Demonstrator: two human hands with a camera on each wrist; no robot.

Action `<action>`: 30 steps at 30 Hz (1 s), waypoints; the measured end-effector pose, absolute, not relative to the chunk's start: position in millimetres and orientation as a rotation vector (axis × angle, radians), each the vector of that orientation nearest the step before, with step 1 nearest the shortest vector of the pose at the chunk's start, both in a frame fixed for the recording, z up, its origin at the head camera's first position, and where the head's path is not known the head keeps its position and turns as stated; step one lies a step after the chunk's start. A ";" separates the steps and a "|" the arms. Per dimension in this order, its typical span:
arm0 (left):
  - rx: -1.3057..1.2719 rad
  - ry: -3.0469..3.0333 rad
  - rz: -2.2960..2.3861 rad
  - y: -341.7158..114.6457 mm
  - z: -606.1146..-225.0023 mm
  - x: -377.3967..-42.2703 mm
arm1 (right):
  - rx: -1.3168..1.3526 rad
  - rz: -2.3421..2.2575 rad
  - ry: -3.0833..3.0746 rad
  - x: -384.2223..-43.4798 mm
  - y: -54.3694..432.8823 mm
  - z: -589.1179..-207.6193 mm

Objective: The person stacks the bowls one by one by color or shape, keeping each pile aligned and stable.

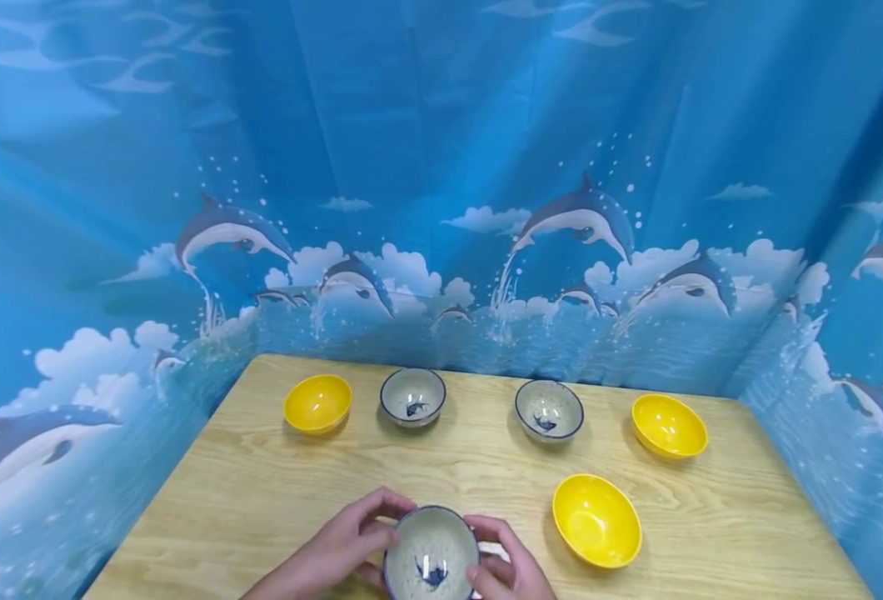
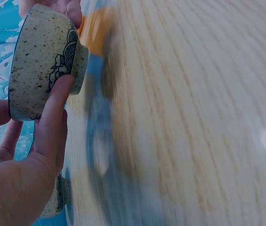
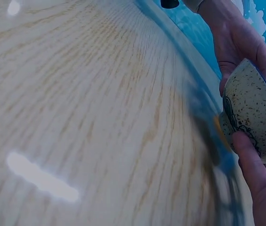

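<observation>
Both hands hold one speckled grey-white bowl [image 1: 431, 558] with a dark blue rim and a dark blue drawing inside, at the front middle of the table. My left hand [image 1: 355, 537] grips its left side, thumb near the rim and fingers around the outer wall. On the opposite side, my right hand [image 1: 507, 562] grips it in the same manner. The left wrist view shows the bowl's speckled outside [image 2: 41, 66] with a blue wave pattern, its foot close over the glossy tabletop. In the right wrist view a fingertip of the right hand [image 3: 262, 188] presses the patterned wall.
Along the back of the wooden table [image 1: 261, 500] stand a yellow bowl [image 1: 318, 404], two speckled bowls [image 1: 413, 397] and another yellow bowl [image 1: 670, 426]. A third yellow bowl [image 1: 597, 521] sits right of my right hand. A blue dolphin-print curtain [image 1: 426, 167] hangs behind the table.
</observation>
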State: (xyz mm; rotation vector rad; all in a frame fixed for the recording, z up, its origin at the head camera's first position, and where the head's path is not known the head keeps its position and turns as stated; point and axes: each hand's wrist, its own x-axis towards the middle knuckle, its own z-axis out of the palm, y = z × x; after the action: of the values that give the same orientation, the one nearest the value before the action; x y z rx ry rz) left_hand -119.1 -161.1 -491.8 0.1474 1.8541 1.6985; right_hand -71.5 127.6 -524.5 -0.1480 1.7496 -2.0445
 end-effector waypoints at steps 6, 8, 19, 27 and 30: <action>0.135 1.783 1.713 -161.5 -492.5 -116.0 | -0.116 -2.015 1.758 -69.1 128.7 -525.4; 0.141 1.772 1.721 -161.5 -493.5 -114.9 | -0.113 -2.008 1.749 -68.6 128.9 -526.4; 0.119 1.764 1.721 -160.8 -498.3 -113.2 | -0.075 -1.992 1.747 -67.2 127.7 -532.3; 0.105 1.774 1.709 -161.8 -499.6 -114.0 | -0.065 -1.988 1.767 -66.6 126.3 -534.6; 0.107 1.769 1.716 -161.5 -499.7 -113.5 | -0.071 -2.001 1.765 -66.2 125.6 -535.9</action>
State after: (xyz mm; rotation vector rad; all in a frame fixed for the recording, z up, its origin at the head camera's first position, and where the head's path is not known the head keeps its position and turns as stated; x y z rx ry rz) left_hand -113.5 -161.5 -499.7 0.1068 1.7688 1.7159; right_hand -66.2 125.6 -535.9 -0.0710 1.7649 -2.0008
